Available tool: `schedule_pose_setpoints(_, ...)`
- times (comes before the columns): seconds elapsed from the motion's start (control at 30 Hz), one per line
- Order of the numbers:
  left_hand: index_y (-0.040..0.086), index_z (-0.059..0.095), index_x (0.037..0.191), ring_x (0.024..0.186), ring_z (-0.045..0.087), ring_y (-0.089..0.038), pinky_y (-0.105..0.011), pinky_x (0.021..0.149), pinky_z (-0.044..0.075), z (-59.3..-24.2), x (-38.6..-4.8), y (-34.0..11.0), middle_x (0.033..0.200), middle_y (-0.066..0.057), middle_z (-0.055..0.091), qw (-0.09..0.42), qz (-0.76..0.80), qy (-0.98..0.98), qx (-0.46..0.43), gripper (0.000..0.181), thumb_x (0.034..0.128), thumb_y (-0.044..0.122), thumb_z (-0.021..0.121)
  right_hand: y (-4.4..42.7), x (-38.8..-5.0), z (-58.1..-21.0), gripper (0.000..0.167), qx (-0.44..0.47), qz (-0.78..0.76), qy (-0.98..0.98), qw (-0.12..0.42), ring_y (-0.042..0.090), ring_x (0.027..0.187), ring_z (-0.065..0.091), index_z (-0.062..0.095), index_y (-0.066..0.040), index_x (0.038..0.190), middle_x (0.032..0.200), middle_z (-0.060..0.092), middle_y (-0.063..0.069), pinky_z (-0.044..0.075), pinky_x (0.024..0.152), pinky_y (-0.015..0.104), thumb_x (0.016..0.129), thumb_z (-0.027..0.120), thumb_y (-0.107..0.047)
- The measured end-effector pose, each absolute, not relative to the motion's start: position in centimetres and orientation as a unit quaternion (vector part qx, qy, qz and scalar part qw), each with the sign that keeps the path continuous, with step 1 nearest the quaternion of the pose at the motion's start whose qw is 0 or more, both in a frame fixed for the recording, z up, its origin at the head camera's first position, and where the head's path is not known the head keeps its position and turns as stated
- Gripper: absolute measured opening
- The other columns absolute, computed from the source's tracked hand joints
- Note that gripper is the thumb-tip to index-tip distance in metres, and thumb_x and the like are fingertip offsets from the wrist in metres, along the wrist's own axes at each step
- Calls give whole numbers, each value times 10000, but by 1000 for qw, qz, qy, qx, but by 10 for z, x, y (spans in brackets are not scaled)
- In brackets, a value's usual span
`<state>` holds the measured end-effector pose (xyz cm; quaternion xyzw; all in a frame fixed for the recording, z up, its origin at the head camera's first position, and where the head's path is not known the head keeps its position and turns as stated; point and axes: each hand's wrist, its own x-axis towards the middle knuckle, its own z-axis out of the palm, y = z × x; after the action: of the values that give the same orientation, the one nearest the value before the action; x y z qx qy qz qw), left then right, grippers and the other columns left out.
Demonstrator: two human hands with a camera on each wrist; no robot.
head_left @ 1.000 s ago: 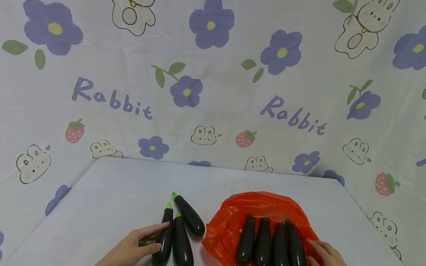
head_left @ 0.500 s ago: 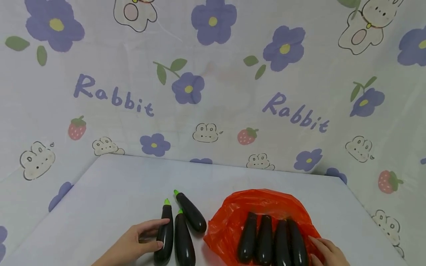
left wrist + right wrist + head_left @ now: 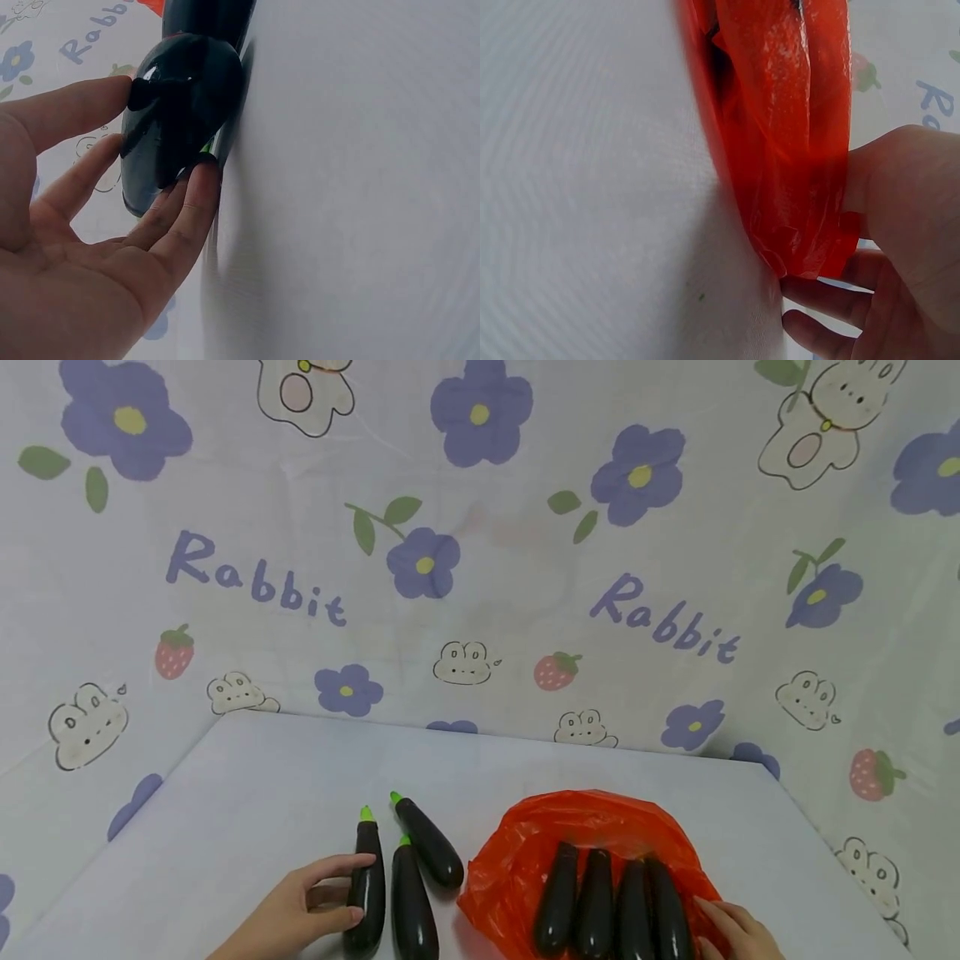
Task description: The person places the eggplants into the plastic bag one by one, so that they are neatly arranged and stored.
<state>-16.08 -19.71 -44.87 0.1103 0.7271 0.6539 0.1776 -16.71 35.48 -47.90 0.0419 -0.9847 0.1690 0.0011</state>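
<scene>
My left hand (image 3: 296, 897) holds a dark, glossy eggplant (image 3: 366, 885) with a bright green stem, thumb on the near part and fingers along its side. In the left wrist view the eggplant's rounded end (image 3: 180, 97) sits between thumb and fingers. Just right of it lie a second eggplant (image 3: 412, 902) and, farther back, a third eggplant (image 3: 431, 843). On the right, an open red plastic bag (image 3: 585, 814) contains several eggplants (image 3: 557, 902) side by side. At the bag's right edge, my right hand (image 3: 738, 931) pinches the plastic film (image 3: 795, 217).
All of this lies on a white tabletop (image 3: 315, 777). Behind it hangs a pale cloth (image 3: 510, 610) printed with flowers, rabbits and strawberries, reaching along the table's back and sides.
The eggplant in my left hand has shifted slightly left, widening the gap to the middle one. My right hand stays at the bag's edge.
</scene>
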Motion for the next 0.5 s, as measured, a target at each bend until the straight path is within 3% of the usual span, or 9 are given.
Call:
schedule_pose_setpoints(0.23,21,454,1446,1192,544,-387,-424,899,516,-451,-160,-199,1473,-265,375,180,660,722,106,577,939,162,691,354,-163,-481,420,61,169,-983,39,338,928,586,613,73,1239,1111,607,168,535,773,523,881,719,-119)
schedule_pose_setpoints(0.5,-7,445,1443,1181,559,-360,-361,879,522,-456,-160,-202,1456,-249,405,166,668,716,115,582,934,129,692,352,-168,-483,508,24,178,-984,-10,334,996,549,564,53,1316,1192,576,159,516,829,546,908,703,-217)
